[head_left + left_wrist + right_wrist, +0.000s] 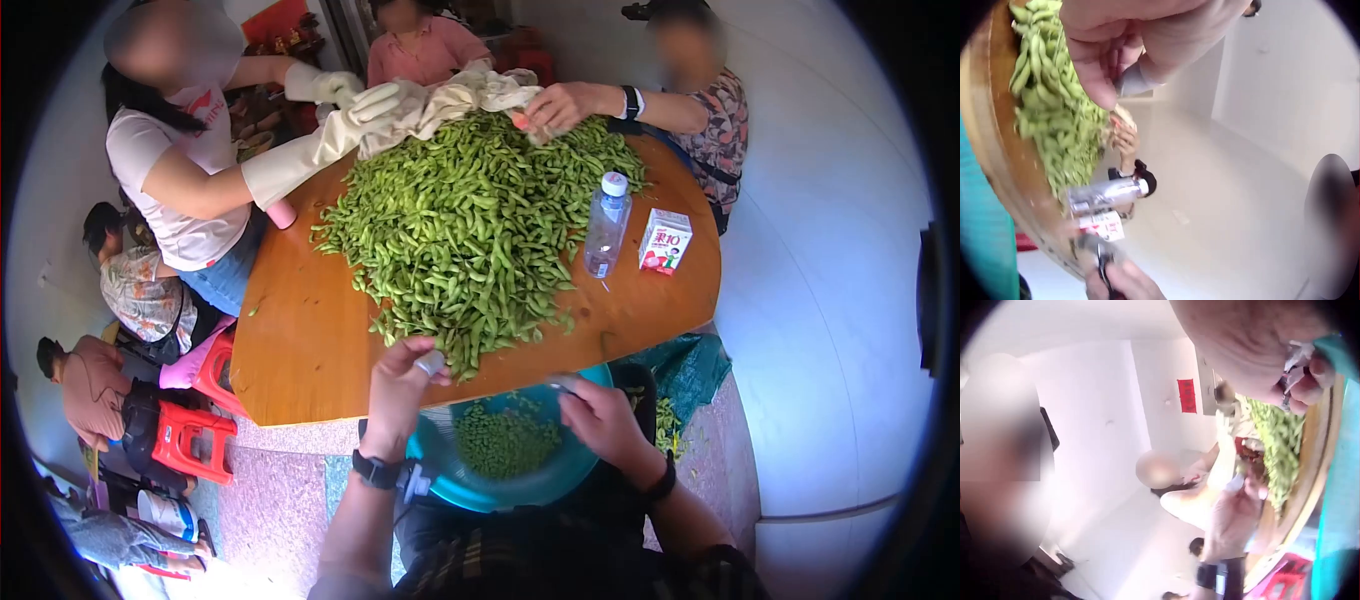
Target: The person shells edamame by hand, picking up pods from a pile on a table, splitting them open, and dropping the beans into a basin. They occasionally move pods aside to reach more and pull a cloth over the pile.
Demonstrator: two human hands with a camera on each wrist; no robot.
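Note:
In the head view my left hand (398,385) is at the near edge of a big heap of green soybean pods (460,230), fingers bent, with a grey-white cover (432,362) on the thumb. Its fingertips lie beside the nearest pods; I cannot tell whether it pinches one. My right hand (605,425), over the basin's right side, grips a small metal tool with a dark handle (1102,259). Its fingers curl round the tool (1294,378) in the right wrist view. Below both hands, a teal basin (445,480) holds loose shelled green beans (505,440).
On the wooden table (300,360) stand a clear bottle (608,225) and a drink carton (665,240). Across it, people handle a pale cloth sack (450,105); one wears long white gloves (310,160). Red stools (195,440) and seated people are at left. A green bag (690,375) lies right of the basin.

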